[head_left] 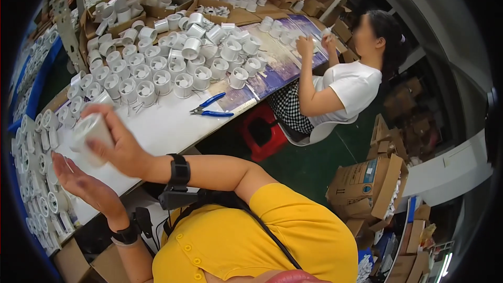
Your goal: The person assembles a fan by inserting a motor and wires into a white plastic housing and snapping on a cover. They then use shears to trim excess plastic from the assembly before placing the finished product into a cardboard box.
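My right hand (124, 147) is wrapped around a white plastic cylinder (95, 135), thumb on its near side, lifted over the left end of the table (173, 120); the cylinder is a little blurred. Just beside it and nearer me, my left hand (89, 186) is flat and palm up, its fingers pointing left. More white parts (46, 204) stand in rows to the left of my hands. Beyond my right hand, many white cups (158, 64) crowd the table, some with thin wires showing. Right of them lie blue-handled cutters (215, 109), blades spread. Further right, a co-worker (346, 89) in a white top sits at the table with both hands raised. Near the chair is a red stool (264, 136), and farther right a cardboard box (361, 183).
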Demonstrator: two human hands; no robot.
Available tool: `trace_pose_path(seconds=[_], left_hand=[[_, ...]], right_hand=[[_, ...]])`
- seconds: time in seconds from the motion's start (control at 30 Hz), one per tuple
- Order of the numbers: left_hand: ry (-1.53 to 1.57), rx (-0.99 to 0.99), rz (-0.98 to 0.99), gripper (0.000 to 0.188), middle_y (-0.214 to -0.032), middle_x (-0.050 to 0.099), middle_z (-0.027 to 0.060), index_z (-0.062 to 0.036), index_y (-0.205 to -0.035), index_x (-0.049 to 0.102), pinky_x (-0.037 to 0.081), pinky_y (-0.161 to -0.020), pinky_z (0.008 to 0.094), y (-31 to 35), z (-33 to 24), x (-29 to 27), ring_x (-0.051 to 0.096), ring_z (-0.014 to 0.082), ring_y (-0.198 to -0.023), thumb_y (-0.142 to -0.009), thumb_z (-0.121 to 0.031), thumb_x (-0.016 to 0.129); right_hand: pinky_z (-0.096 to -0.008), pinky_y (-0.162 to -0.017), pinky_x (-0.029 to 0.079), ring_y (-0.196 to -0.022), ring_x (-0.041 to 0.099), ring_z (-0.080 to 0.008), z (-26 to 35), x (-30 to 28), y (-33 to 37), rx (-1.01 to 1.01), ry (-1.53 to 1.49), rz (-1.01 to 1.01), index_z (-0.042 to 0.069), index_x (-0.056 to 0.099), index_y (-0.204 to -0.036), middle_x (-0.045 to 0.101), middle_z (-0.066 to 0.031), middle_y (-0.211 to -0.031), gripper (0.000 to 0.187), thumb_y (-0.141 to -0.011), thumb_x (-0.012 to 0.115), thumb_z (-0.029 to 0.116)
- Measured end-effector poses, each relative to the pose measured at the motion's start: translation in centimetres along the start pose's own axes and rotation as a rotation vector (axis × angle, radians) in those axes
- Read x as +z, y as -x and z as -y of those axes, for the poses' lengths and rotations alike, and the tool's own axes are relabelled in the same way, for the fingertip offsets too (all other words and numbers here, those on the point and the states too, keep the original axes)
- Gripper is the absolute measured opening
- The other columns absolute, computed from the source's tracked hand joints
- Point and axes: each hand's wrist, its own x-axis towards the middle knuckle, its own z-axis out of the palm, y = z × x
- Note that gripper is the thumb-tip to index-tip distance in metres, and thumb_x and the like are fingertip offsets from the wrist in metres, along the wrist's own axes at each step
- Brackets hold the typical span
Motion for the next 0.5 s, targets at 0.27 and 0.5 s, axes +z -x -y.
trace_pose_path(seconds=[0.27, 0.5], left_hand=[[0.384, -0.171, 0.115, 0.07, -0.141, 0.034, 0.0157, -0.002, -0.138, 0.028, 0.023, -0.11, 0.0398, -1.3, -1.5, -3.4, 0.032, 0.0272, -0.131, -0.085, -0.04, 0.054], [0.309, -0.15, 0.033, 0.039, -0.131, 0.042, 0.0133, -0.0043, -0.115, 0.042, 0.031, -0.103, 0.0352, -1.6, -4.7, -8.0, 0.041, 0.0224, -0.12, -0.079, -0.015, 0.052]], right_hand=[[-0.0303, -0.098, 0.036, -0.114, 0.046, -0.0159, -1.3, 4.5, 0.3, 0.183, -0.42, 0.18, 0.006, 0.035, -0.13, 0.048, -0.008, -0.12, 0.038, -0.098, 0.039, 0.026], [-0.03, -0.097, 0.037, -0.112, 0.045, -0.0149, -2.5, 11.5, 3.1, 0.15, -0.14, 0.05, 0.007, 0.04, -0.123, 0.047, -0.0082, -0.12, 0.031, -0.095, 0.045, 0.019]])
